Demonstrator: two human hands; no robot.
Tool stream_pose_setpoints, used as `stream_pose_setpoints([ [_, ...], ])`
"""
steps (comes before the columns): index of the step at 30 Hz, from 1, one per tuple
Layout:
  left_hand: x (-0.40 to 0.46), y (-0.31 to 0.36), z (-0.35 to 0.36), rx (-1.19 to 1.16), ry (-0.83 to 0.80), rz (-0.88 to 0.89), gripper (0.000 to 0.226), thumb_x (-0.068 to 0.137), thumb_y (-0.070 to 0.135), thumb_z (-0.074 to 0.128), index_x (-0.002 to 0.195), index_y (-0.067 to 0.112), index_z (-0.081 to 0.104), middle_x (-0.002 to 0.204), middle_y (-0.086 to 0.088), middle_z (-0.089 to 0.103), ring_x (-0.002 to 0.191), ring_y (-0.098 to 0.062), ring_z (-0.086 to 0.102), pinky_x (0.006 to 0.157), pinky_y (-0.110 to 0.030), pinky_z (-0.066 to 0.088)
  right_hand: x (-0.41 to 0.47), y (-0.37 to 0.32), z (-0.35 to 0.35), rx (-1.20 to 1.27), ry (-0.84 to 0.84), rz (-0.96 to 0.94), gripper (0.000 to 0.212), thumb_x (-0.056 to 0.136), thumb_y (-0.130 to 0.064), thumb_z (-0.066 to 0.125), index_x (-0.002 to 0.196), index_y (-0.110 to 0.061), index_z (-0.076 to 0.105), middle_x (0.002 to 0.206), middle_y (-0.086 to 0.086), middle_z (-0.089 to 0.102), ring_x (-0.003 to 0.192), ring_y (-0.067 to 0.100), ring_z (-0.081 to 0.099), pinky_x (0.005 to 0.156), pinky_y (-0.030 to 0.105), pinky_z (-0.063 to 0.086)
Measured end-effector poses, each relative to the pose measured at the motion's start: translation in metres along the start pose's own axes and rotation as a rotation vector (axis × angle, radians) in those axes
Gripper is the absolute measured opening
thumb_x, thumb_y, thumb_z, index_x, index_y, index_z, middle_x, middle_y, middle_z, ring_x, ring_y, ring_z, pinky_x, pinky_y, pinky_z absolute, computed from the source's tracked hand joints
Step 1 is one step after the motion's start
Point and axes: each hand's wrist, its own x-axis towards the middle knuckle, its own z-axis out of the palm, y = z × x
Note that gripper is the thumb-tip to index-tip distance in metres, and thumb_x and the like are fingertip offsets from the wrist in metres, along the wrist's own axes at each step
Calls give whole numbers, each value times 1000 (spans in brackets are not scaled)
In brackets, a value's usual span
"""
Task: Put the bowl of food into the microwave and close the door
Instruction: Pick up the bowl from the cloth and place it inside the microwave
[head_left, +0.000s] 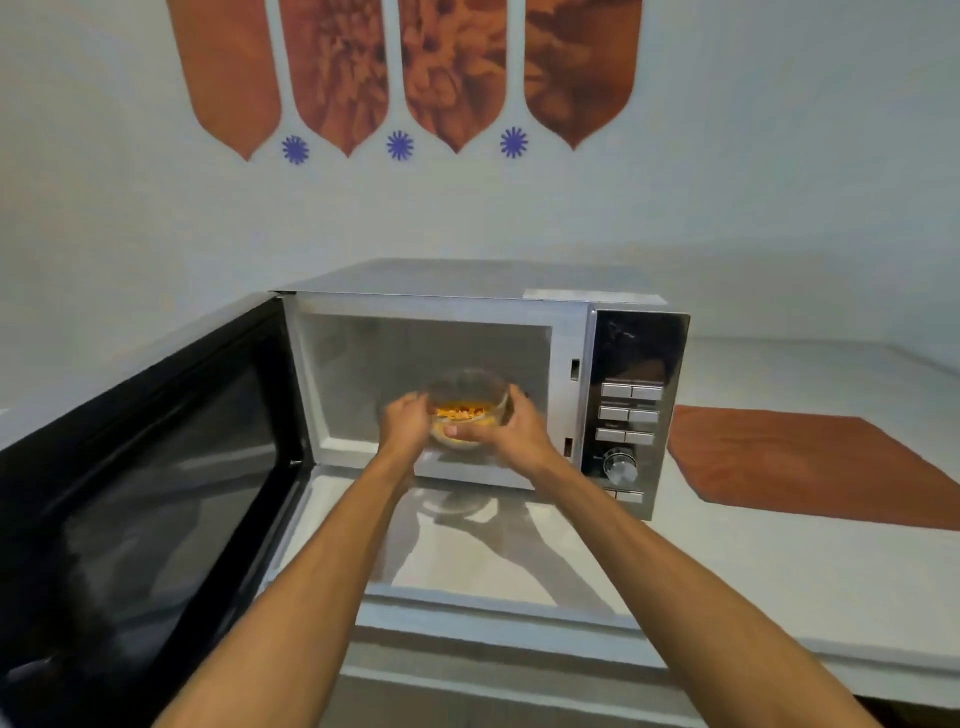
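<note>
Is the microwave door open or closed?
Open. The microwave door is swung wide to the left, so the white inside shows, where both hands hold the glass bowl.

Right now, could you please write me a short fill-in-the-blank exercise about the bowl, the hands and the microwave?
1. The glass bowl of orange food is held by ____ hands, the left hand and the right hand.
2. The microwave door is hinged on its ____ side and stands open.
3. The round knob sits ____ the rows of buttons.
4. The orange mat lies to the ____ of the microwave.

Missing words: both; left; below; right
</note>
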Motion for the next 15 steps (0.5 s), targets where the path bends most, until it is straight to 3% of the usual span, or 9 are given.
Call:
stream_pose_setpoints([
  [4,25,-5,9,73,58,-1,27,93,13,42,104,4,65,92,-8,61,73,-16,52,56,-25,42,28,15,8,0,17,21,93,55,-33,92,134,-23,42,119,-6,58,107,13,57,91,25,48],
  [10,56,-17,20,95,107,-43,32,94,14,40,112,-2,62,109,-16,66,94,-27,60,75,-32,46,56,37,16,17,7,51,79,57,-32,91,121,-28,43,100,-16,60,94,6,61,66,7,45],
  [12,65,-22,21,108,102,-78,32,94,15,40,112,0,62,109,-18,66,99,-28,62,78,-35,50,62,44,19,47,-12,78,69,61,-30,89,113,-33,45,95,-21,55,89,4,59,73,11,46],
  [15,73,-27,24,126,105,-95,30,95,15,38,111,2,60,110,-19,66,98,-28,62,81,-35,50,72,51,21,60,-27,156,46,64,-33,87,88,-37,48,87,-20,52,95,15,59,86,25,47],
])
